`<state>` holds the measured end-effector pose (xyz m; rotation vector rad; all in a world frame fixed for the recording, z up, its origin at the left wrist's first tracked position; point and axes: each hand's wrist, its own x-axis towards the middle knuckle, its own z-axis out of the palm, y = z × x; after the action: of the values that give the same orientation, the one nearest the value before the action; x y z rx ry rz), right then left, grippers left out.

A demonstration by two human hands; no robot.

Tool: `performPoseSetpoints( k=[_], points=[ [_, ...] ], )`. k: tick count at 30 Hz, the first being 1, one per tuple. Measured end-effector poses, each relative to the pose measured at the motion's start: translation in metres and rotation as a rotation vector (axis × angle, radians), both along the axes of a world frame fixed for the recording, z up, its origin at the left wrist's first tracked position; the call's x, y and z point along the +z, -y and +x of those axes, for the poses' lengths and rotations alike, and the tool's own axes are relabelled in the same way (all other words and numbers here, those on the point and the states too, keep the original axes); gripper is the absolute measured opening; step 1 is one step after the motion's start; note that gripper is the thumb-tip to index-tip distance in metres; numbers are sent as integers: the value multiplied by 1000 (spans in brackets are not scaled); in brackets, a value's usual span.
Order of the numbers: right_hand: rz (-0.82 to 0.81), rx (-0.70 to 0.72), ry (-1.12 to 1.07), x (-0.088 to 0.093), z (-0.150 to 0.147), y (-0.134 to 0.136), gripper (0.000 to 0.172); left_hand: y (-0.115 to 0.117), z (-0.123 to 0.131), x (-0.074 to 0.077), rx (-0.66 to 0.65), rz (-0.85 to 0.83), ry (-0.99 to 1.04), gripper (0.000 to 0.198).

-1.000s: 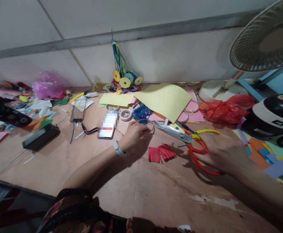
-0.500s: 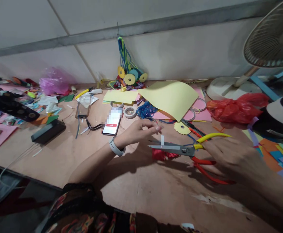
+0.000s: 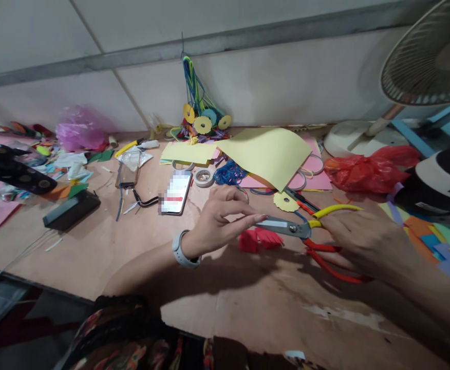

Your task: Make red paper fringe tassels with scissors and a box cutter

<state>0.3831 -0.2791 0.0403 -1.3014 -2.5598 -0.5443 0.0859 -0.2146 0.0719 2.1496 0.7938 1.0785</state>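
Note:
My right hand [image 3: 363, 236] grips a pair of scissors [image 3: 292, 229] with yellow and red handles, the blades pointing left. At the blade tips, my left hand [image 3: 228, 216] has its thumb and fingers pinched together. They cover the end of the blades, and what lies between them is hidden. Below the blades a red fringed paper piece [image 3: 258, 240] rests on the table. Just beyond the scissors lies a yellow scalloped paper disc [image 3: 285, 202] with a blue cord near it.
A lit phone [image 3: 175, 192], a roll of tape [image 3: 204, 178], blue cord [image 3: 229, 173] and yellow paper [image 3: 267, 154] lie behind my hands. A red plastic bag [image 3: 369, 168] and a fan [image 3: 433, 56] stand at right. A dark box [image 3: 72, 210] sits at left.
My left hand has moved right and slightly down onto the scissors' blade tips. The small white strip seen upright at the blades is now hidden. The scissors stay in my right hand.

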Motion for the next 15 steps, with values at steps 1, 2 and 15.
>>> performPoseSetpoints(
  k=[1, 2, 15],
  points=[
    [28, 10, 53, 0, 2, -2, 43, 2, -1, 2, 33, 21, 35, 10],
    [60, 23, 110, 0, 3, -4, 43, 3, -1, 4, 62, 28, 82, 10],
    [-420, -770, 132, 5, 64, -39, 44, -16, 11, -28, 90, -809, 556, 49]
  ],
)
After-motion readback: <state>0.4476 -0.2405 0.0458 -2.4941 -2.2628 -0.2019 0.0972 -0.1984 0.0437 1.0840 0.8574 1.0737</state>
